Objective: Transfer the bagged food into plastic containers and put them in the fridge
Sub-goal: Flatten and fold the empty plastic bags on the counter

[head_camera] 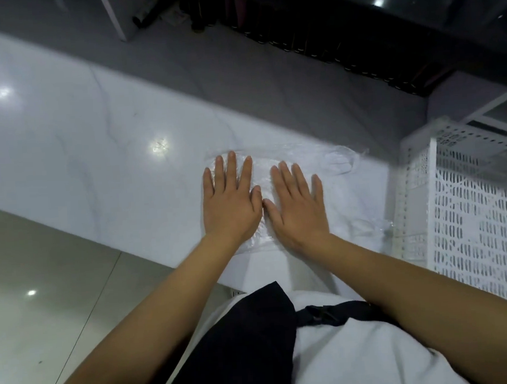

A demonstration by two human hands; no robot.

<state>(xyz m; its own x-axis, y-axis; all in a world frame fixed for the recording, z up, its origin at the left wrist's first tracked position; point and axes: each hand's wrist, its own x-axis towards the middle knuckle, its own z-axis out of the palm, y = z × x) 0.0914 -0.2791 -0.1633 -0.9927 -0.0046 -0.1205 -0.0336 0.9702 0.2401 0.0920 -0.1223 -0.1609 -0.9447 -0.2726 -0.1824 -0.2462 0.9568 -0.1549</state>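
A clear, flattened plastic bag point(297, 155) lies on the white marble counter point(95, 148); its handles point(341, 162) point right toward the crate. My left hand point(230, 202) presses flat on the bag's left part, fingers straight and spread. My right hand point(297, 204) lies flat beside it on the bag, fingers straight too. The thumbs almost touch. No food or plastic container is in view.
A white perforated plastic crate point(470, 208) stands at the right, close to my right forearm. A dark shelf with bottles point(311, 45) runs along the back above a grey wall. Beige floor tiles point(44, 279) show at lower left, past the counter's edge.
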